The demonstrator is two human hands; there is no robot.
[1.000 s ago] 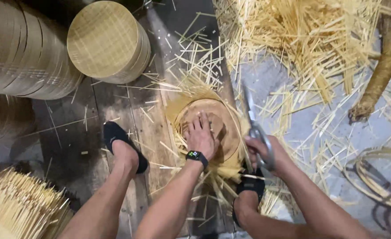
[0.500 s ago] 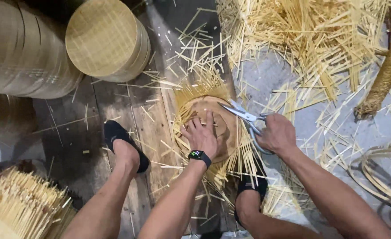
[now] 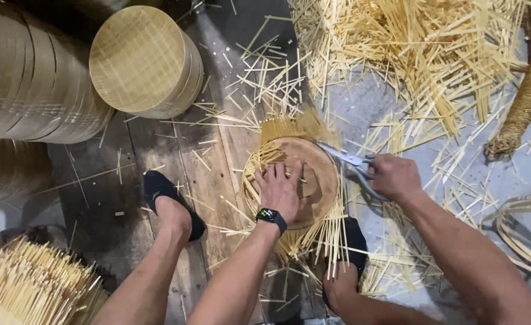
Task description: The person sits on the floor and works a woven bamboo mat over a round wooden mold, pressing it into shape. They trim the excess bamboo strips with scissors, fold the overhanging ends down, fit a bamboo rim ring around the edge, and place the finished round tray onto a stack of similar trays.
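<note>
A round wooden disc [image 3: 318,171] lies on the floor over a woven mat of bamboo strips [image 3: 289,129] whose ends stick out all around it. My left hand [image 3: 279,188], with a dark watch on the wrist, presses flat on the disc. My right hand [image 3: 392,176] grips a pair of metal scissors [image 3: 345,158], their blades at the disc's upper right rim among the protruding strips. My two feet in black shoes [image 3: 168,198] rest on either side of the disc.
Round stacked bamboo steamer rings [image 3: 142,60] and a taller stack [image 3: 30,78] stand at upper left. Cut bamboo strips [image 3: 410,54] litter the floor at upper right. A bundle of strips [image 3: 30,289] sits lower left. Coiled bamboo bands [image 3: 518,232] lie at right.
My right hand swung the scissors from the disc's right side up to its upper right rim. The left hand stayed pressed on the disc.
</note>
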